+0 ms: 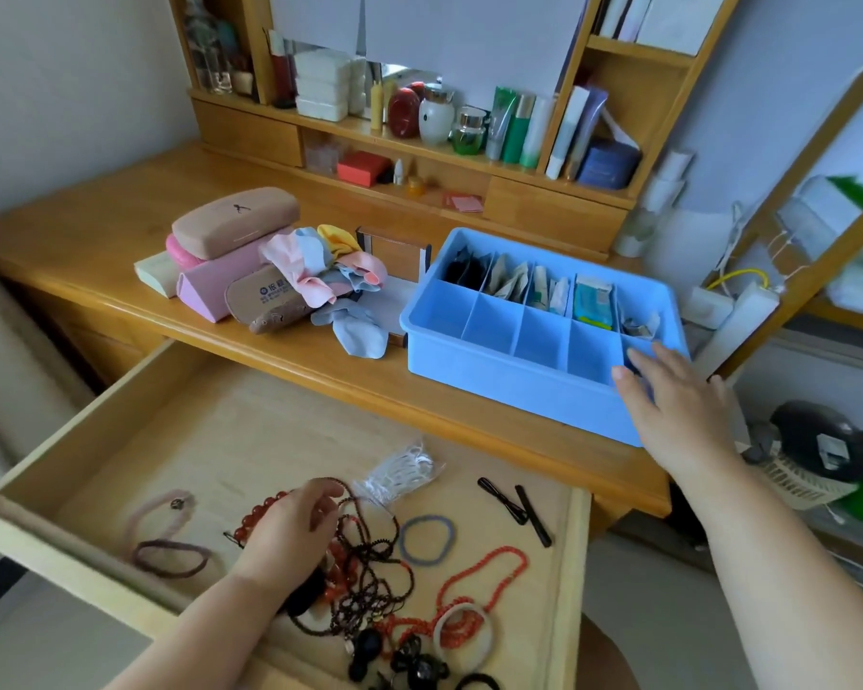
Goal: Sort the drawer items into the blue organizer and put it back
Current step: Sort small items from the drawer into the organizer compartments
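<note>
Reaching right hand point(678, 405) | plastic blue organizer point(499, 376) | left hand point(290, 530) | beaded necklaces point(369, 555)

The right hand's fingers point(638, 363) hovered over the organizer's point(494, 385) near right cell. The four near cells to their left were empty and open from above; the far row behind them was filled with packets point(519, 286). Bare drawer floor point(250, 430) lay ahead of the left hand's fingers point(327, 495); tangled beads point(369, 575) crowded their right, with hair clips point(516, 510) further right.
</note>
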Demonstrator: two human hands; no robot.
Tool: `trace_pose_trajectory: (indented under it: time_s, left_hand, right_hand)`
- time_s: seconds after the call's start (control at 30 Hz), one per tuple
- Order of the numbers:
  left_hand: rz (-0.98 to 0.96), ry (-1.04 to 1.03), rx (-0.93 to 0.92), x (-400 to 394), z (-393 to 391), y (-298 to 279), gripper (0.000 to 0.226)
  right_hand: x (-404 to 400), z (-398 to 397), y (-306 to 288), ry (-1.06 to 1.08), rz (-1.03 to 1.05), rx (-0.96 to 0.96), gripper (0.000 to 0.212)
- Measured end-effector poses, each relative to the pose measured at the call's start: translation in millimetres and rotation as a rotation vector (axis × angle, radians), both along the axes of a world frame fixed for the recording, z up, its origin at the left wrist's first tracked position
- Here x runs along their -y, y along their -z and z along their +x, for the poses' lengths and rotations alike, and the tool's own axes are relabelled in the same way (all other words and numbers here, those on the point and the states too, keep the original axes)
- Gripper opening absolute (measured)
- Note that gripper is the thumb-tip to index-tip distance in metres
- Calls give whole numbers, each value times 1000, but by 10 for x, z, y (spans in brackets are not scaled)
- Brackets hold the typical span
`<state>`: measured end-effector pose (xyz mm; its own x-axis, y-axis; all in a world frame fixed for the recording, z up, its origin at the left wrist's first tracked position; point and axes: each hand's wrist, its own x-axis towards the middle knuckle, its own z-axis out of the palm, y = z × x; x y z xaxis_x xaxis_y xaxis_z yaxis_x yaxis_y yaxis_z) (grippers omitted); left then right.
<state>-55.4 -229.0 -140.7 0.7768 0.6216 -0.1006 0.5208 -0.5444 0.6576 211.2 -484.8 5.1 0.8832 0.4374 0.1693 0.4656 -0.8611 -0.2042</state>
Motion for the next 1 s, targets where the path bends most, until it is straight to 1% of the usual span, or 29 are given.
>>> trace_pose_trajectory:
  time_s: [0.07,0.1,0.17,0.2,0.27,0.3,0.33,0.4,0.47,0.5,0.53,0.57,0.63,0.67,0.7,0.77,0.8,0.87,0.93,1.0]
  left_hand:
    - [37,30,-6,35,9,-26,22]
    - [66,80,-6,70,31,-38,21]
    - [108,239,-4,179,125,-41,20]
    - [123,328,-24,254,190,-36,20]
    - [177,474,-118,415,342,-6,24]
    - [223,525,-190,492,420,24,26]
    - [276,560,-273,564,491,57,29]
    - [342,583,-411,685,593,125,33]
    - [393,594,-459,766,647,152,28]
    - [409,604,-451,790,655,132,24]
    - [371,607,-401,803,652,95,20]
    - [263,597,-315,806,644,30,15]
    - [-43,541,-96,809,617,-222,8]
    - [-169,485,14,792,609,-411,5]
    - [-275,411,123,752,611,-607,7]
    - [-392,267,336,613,667,-1003,18]
    - [-397,218,422,529,720,-1196,19]
    - [-340,166,539,381,862,-1520,16]
    - [-242,113,622,288,991,-1704,17]
    - [-183,75,693,251,1069,-1736,21]
  right_hand:
    - [48,-116,57,-62,249,63,56]
    - [56,-221,95,-98,325,127,51]
    - [45,-476,222,-210,392,286,40]
    - [24,-620,308,-278,410,331,36]
    - [-28,-909,508,-433,418,320,28]
    - [-48,-1035,628,-490,393,258,25]
    - [-64,-1142,751,-524,356,155,23]
    - [-78,-1307,955,-484,302,-115,16]
    - [-78,-1374,1130,-403,290,-329,17]
    - [-84,-1382,1193,-395,282,-380,19]
    - [-98,-1385,1223,-406,272,-411,23]
    - [-119,-1381,1226,-425,270,-430,27]
    - [-172,-1360,1170,-440,309,-435,37]
    - [-196,-1341,1125,-415,376,-429,39]
    - [-211,-1321,1075,-377,471,-410,40]
    - [-226,-1271,988,-296,691,-385,36]
    - [-234,-1249,955,-250,792,-408,33]
    - [-246,-1210,918,-163,942,-537,26]
    - [-233,-1186,919,-109,960,-612,18]
    - [-171,-1168,954,-75,925,-619,18]
